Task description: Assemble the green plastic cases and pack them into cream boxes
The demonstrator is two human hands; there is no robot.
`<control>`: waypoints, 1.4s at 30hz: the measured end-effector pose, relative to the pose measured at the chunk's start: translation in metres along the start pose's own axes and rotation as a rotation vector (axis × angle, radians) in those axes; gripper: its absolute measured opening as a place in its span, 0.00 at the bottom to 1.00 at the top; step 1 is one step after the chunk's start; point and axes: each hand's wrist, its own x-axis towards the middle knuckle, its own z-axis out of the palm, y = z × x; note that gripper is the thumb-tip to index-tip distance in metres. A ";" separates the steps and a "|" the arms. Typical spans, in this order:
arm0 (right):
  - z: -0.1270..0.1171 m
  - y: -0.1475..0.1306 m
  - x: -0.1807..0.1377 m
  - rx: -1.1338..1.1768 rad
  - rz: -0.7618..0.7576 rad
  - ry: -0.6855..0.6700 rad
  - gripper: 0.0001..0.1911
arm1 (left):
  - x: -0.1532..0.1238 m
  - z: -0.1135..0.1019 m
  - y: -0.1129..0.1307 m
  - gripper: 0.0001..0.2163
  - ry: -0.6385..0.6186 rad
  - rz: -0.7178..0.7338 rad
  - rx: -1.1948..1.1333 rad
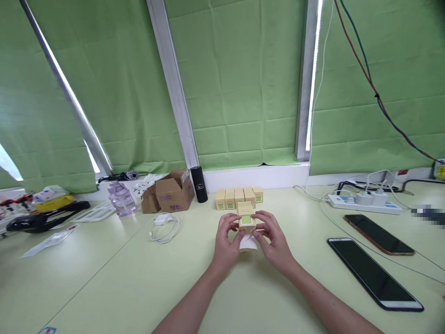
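Between my two hands is a small tan cardboard box (246, 221) with a green square on its face. Its near end has a flap (248, 242) hanging out, pale on the visible side. My left hand (227, 234) grips the box's left side with thumb and fingers. On the opposite side, my right hand (273, 235) holds it the same way, its thumb by the flap. Behind them stands a row of several similar small boxes (230, 198). What is inside the held box is hidden.
Left of my hands lie a coiled white charger cable (167, 232), an opened brown carton (174, 192), a black cylinder (199, 184) and a purple bottle (122, 199). Toward the right are a tablet (375, 273), a phone (378, 234) and a power strip (365, 204) with cables.
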 end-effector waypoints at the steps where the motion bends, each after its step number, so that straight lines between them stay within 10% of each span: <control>1: 0.000 0.000 0.000 -0.001 0.002 0.006 0.16 | 0.000 0.000 0.000 0.13 -0.001 0.000 -0.001; 21: 0.001 0.004 0.002 0.002 0.045 0.037 0.14 | -0.002 0.000 0.001 0.14 0.000 -0.007 0.049; 36: -0.003 0.015 0.005 0.049 0.059 0.082 0.17 | -0.007 -0.010 0.006 0.41 -0.311 0.066 0.037; 42: -0.002 0.011 0.004 0.053 0.087 0.065 0.16 | -0.007 -0.008 0.009 0.35 -0.257 0.081 0.076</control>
